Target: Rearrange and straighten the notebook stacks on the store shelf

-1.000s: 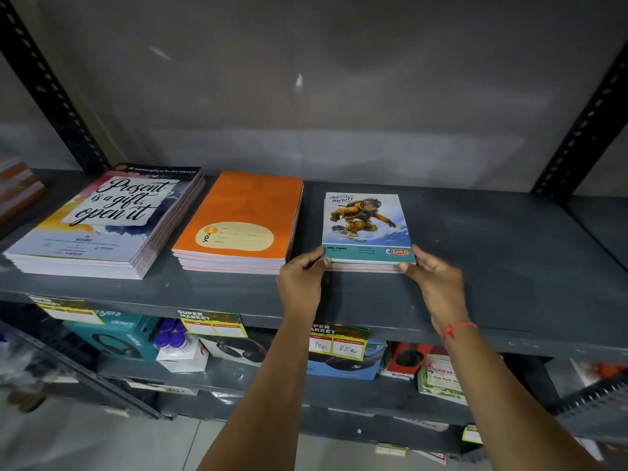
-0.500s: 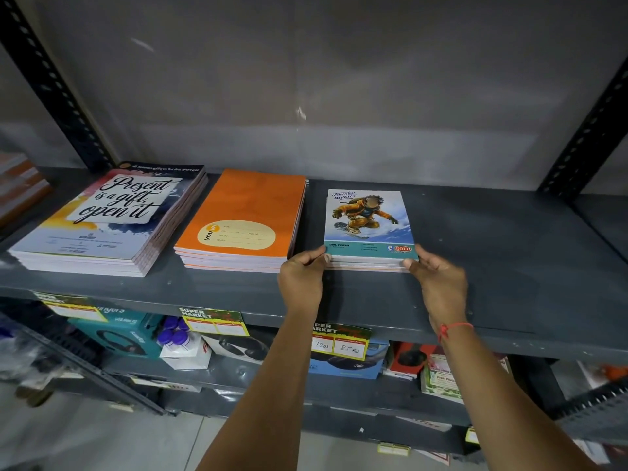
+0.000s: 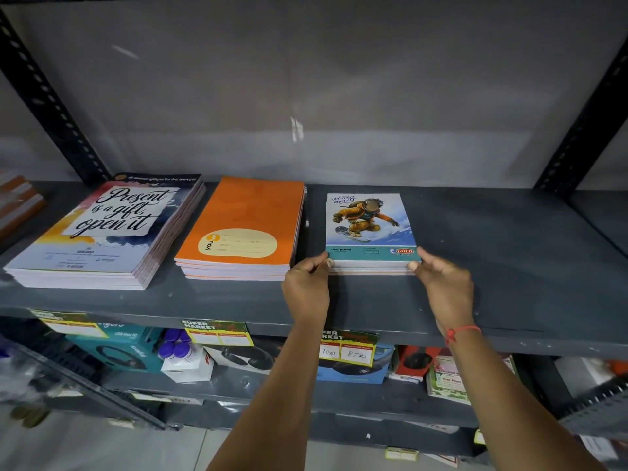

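Both hands have shifted little since a second ago: left hand (image 3: 307, 287) and right hand (image 3: 441, 283) pinch the front corners of the snowboarder notebook stack (image 3: 370, 229), long axis front to back, on the grey shelf (image 3: 509, 266); bare shelf lies right, the orange notebook stack (image 3: 244, 226) just left.

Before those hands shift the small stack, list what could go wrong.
1. Both hands, left and right, pinch only the near corners of the small stack, so lower notebooks may fan out.
2. Pushed left, it could knock the orange stack, whose layers already sit uneven.
3. Pulled forward, it may tip off the shelf edge.
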The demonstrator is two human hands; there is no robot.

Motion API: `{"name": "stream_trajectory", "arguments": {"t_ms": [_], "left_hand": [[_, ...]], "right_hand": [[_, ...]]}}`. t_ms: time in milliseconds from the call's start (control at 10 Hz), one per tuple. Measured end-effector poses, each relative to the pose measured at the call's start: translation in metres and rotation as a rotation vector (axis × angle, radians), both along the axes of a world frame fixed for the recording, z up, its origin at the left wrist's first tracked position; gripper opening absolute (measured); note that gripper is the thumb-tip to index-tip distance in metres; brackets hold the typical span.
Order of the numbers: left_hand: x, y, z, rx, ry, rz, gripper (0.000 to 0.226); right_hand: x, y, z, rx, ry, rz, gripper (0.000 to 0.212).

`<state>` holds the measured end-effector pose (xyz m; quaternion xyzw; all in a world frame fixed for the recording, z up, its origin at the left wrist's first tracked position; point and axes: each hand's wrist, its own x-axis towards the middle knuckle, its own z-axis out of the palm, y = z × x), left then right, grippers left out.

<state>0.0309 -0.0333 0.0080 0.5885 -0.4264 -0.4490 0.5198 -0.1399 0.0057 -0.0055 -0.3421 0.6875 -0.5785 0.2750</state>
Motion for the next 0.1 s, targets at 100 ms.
{"name": "stream_trajectory", "arguments": {"t_ms": [100], "left_hand": [[0.0063,0.0058,0.0002,-0.016,-0.062,-0.051,0.027]], "right_hand": [[0.0,0.0064,0.0045,0.055,-0.02,0.082,0.044]]}}
